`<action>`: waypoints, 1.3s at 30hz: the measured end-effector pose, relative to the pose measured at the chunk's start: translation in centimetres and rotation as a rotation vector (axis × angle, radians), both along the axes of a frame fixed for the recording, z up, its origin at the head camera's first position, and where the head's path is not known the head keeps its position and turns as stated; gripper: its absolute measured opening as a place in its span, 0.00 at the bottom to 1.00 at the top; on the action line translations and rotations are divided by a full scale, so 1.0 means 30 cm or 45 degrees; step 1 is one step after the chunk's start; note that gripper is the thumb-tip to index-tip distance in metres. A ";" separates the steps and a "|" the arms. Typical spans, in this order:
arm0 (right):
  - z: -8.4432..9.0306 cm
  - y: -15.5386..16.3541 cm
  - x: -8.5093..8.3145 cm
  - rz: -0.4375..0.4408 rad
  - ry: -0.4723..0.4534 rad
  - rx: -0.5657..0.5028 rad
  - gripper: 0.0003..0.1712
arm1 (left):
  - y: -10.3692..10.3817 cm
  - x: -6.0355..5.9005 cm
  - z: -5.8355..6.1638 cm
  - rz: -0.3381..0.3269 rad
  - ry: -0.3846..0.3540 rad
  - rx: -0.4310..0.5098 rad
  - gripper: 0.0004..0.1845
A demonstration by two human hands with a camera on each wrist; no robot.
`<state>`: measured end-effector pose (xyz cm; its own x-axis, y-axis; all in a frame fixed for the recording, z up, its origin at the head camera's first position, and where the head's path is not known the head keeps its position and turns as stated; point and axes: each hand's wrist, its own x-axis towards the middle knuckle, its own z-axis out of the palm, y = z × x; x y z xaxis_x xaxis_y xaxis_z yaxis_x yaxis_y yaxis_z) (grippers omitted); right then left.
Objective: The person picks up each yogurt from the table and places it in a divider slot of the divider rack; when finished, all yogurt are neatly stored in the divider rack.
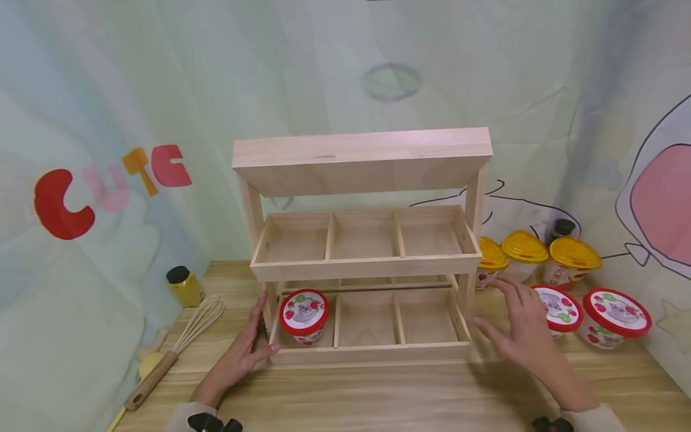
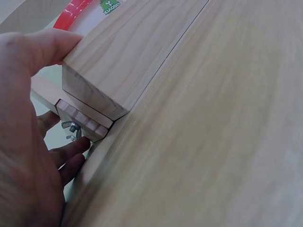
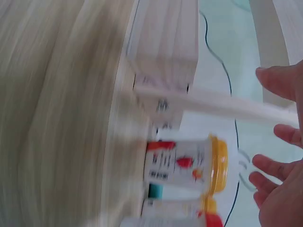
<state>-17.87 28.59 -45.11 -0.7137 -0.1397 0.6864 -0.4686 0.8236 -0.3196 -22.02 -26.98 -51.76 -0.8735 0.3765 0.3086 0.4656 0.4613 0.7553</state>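
Head view: a wooden rack (image 1: 363, 258) with two tiers of three compartments each stands in the middle of the tabletop (image 1: 378, 396); the left hand (image 1: 240, 354) rests against the rack's lower left front corner, fingers straight, thumb on the front board; a red-lidded cup (image 1: 304, 315) sits in the lower left compartment, just beside that hand; the right hand (image 1: 518, 330) hovers just off the rack's right side, fingers spread and relaxed, holding nothing; beside it, towards the right edge, stand two more red-lidded cups (image 1: 615, 318) and, behind them, three yellow-lidded cups (image 1: 540, 255); a whisk (image 1: 178, 345) and a small yellow jar (image 1: 185, 286) lie near the left edge.

Left wrist view: the thumb presses the top of the rack's front board (image 2: 123, 56); the fingers (image 2: 71, 149) lie straight beside a wing nut (image 2: 71, 126) on the side post; a red lid rim (image 2: 71, 16) shows behind.

Right wrist view, blurred: open fingers (image 3: 274, 165) spread apart, near a yellow-lidded cup (image 3: 189, 165) beside the rack's corner (image 3: 165, 61).
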 end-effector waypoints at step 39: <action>0.006 0.229 0.004 -0.411 -0.495 0.113 0.49 | 0.000 -0.001 0.001 0.027 0.027 -0.063 0.59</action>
<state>-17.74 35.45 -44.94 -0.9302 0.0840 0.3573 -0.0466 0.9386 -0.3420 -22.06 -26.99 -51.72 -0.8748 0.3732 0.3090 0.4713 0.5074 0.7214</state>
